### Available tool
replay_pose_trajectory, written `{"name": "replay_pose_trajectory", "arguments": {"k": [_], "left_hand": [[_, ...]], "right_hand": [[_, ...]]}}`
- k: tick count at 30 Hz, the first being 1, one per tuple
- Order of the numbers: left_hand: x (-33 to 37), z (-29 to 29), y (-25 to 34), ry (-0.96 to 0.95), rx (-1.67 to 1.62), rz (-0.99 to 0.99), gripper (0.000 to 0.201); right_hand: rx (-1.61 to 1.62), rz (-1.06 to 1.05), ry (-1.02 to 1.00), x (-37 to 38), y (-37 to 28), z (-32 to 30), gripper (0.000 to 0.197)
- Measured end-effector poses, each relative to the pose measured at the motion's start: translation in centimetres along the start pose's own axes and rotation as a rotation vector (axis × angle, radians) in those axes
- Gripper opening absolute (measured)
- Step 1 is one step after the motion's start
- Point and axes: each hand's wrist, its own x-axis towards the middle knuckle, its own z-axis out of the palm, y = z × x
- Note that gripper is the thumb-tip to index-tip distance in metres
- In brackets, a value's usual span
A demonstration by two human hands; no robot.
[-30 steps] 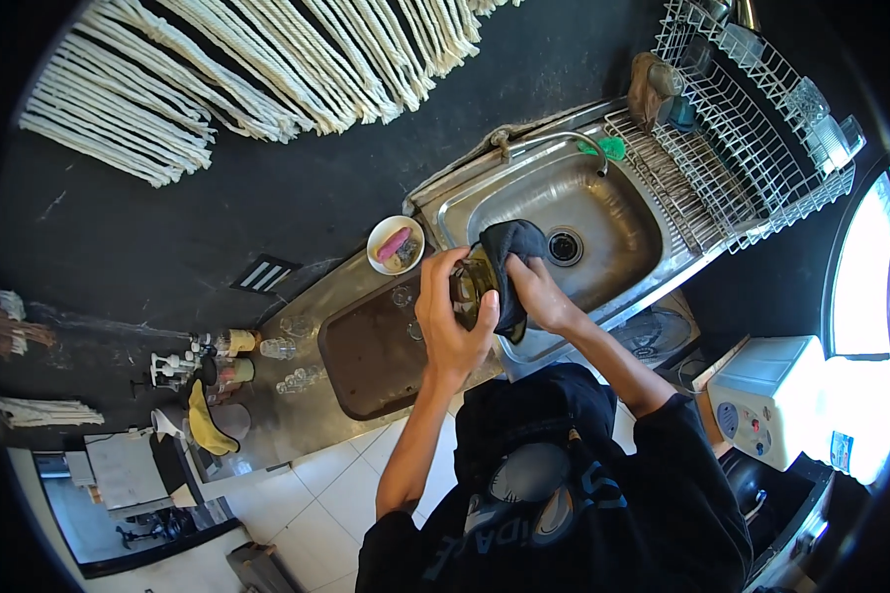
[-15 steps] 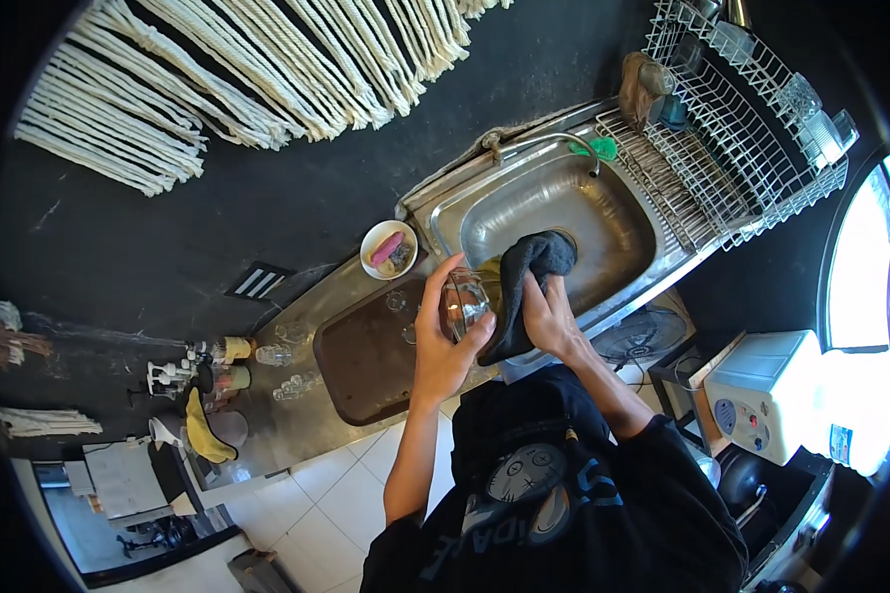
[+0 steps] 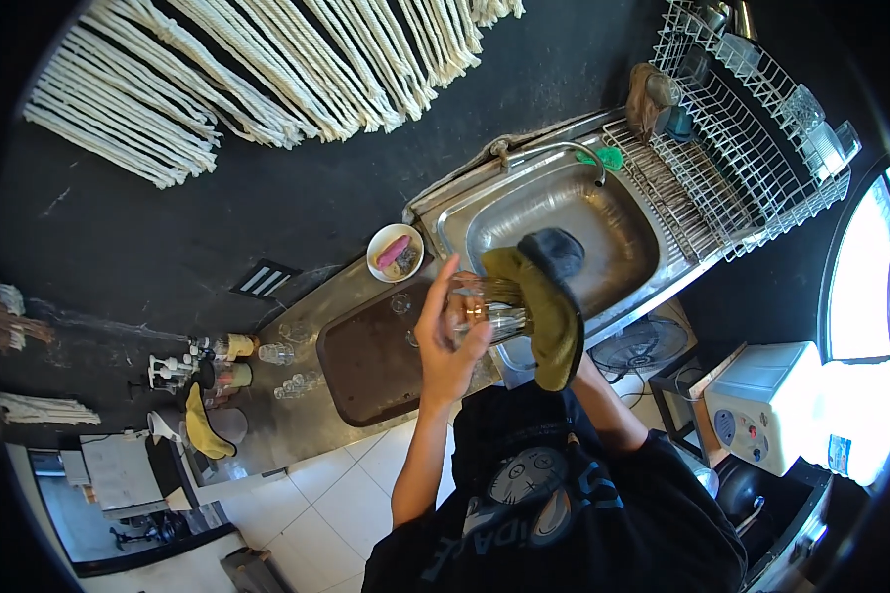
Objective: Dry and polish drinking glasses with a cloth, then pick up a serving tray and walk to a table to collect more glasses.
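My left hand (image 3: 443,346) is wrapped round a clear drinking glass (image 3: 475,304), thumb on the near side and fingers on the far side. The glass lies sideways over the sink's near left corner, its end turned toward the cloth. A two-toned cloth (image 3: 549,321), olive on one face and dark grey on the other, hangs beside it in my right hand. That cloth covers the right hand's fingers; only the right forearm (image 3: 608,400) shows below it.
Beyond the cloth is a steel sink (image 3: 643,222) with a curved tap (image 3: 564,146). A wire dish rack (image 3: 732,128) holds glasses at the right. To the left, a brown tray (image 3: 366,371) bears a few glasses, with a white bowl (image 3: 374,259) behind it and several small glasses (image 3: 295,385) beside it.
The cloth has swung so its olive face shows and now hides my right hand. My right hand has drawn slightly back from the glass, while the left keeps its hold.
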Motion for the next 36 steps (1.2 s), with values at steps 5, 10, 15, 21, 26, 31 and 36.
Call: {"name": "replay_pose_trajectory", "arguments": {"k": [5,10,15,21,26,31,36], "left_hand": [[-0.3,0.5,-0.6,-0.004,0.059,0.014,0.085],[-0.9,2.4,-1.4,0.112,-0.010,0.142,0.090],[-0.7,2.3,-2.0,0.148,-0.235,0.247,0.097],[-1.1,1.0,-2.9,0.181,-0.192,0.181,0.108],[-0.4,2.5,-1.0,0.249,-0.259,0.241,0.122],[-0.4,1.7,-1.0,0.208,-0.381,0.145,0.106],[-1.3,0.8,-2.9,0.177,-0.500,0.056,0.075]], "right_hand": [[-0.196,-0.333,0.051,-0.1,0.7,-0.1,0.040],[0.238,-0.079,0.111,-1.3,0.8,0.3,0.047],[-0.535,-0.384,0.047,-2.5,1.0,-0.3,0.056],[0.134,-0.058,0.062,-2.9,4.5,-0.3,0.044],[-0.238,-0.333,0.047,-3.6,1.8,1.6,0.049],[0.120,0.036,0.167,-1.4,-2.2,1.3,0.027],[-0.942,-0.375,-0.315,-0.9,-7.3,4.3,0.039]]}}
